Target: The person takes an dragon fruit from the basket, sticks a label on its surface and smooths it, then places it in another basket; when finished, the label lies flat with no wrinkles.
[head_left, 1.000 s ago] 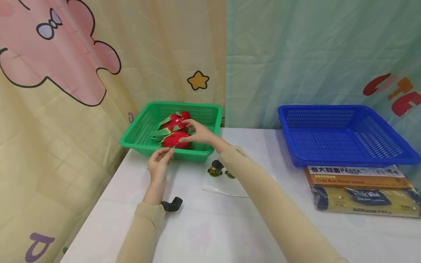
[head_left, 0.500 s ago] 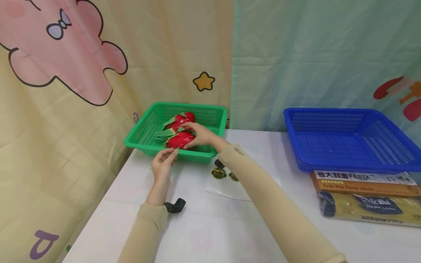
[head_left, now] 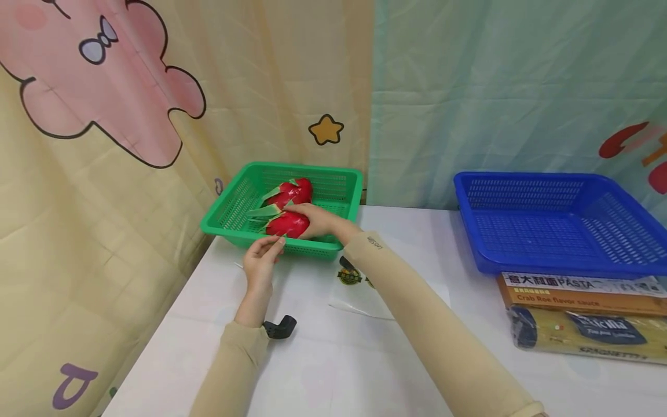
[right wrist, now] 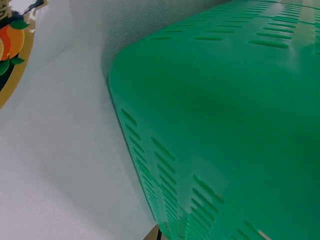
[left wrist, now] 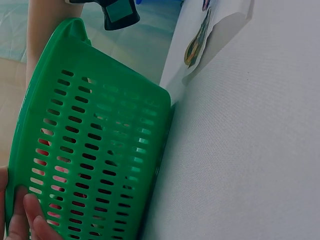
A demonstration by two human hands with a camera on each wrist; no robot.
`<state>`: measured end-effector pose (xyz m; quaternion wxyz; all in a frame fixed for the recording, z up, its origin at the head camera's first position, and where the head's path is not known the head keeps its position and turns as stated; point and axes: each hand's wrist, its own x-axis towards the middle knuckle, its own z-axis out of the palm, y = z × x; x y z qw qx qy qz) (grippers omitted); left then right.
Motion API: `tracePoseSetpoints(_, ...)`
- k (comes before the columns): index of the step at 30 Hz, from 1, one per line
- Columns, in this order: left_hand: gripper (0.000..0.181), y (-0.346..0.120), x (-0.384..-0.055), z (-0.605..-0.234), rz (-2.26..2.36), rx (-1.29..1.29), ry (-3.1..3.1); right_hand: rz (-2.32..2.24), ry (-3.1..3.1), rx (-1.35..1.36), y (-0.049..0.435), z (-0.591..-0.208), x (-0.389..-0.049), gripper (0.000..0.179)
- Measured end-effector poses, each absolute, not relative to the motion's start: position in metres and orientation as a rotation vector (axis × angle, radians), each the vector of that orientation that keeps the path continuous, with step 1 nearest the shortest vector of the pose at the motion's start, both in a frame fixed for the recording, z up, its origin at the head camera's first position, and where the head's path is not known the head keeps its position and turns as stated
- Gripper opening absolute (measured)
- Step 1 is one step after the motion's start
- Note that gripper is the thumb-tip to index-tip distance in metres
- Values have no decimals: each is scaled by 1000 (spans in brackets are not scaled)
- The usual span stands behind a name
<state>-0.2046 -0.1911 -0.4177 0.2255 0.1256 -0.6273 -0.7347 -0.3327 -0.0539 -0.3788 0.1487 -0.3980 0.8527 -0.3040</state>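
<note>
A green plastic basket (head_left: 219, 225) at the back left of the table holds red dragon fruits with green leaf tips. My right hand (head_left: 321, 223) reaches inside and grips the front dragon fruit (head_left: 288, 225), thumb at its near side and fingers over its top. Behind it lies more dragon fruit (head_left: 299, 190). My left hand (head_left: 257, 266) pinches the basket's front rim; its fingertips (left wrist: 32, 210) show against the slotted wall in the left wrist view. Only the basket's outside appears in the right wrist view, with the right hand out of sight.
A blue basket (head_left: 469, 243) stands at the back right. In front of it lie an orange pasta box (head_left: 578, 295) and a spaghetti pack (head_left: 594, 335). A clear plastic bag with round labels (head_left: 349, 277) lies under my right forearm. Curtains hang behind the table.
My right hand has lowered onto the front dragon fruit and closed its fingers around it. The left hand stays at the rim. The head view has shifted slightly left.
</note>
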Motion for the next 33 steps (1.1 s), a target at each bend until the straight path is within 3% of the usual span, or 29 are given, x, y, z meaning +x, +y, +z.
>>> tracePoseSetpoints(15,11,-190,-205,-421,-2014,362,-1717,-881,2574,-1062,-46,-370,-327,70)
tracePoseSetpoints(22,12,-183,-206,-419,-2000,358,-1755,-1044,2670,-1035,-10,-343,-315,74)
tracePoseSetpoints(27,28,-178,-201,-407,-1882,342,-2005,-1384,2651,-1031,36,-324,-284,75)
tracePoseSetpoints(30,40,-179,-190,-396,-1591,260,-2337,-1533,2668,-1077,67,-321,-253,75)
tracePoseSetpoints(33,41,-175,-176,-384,-1195,60,-2439,-1607,2705,-1140,97,-323,-219,75)
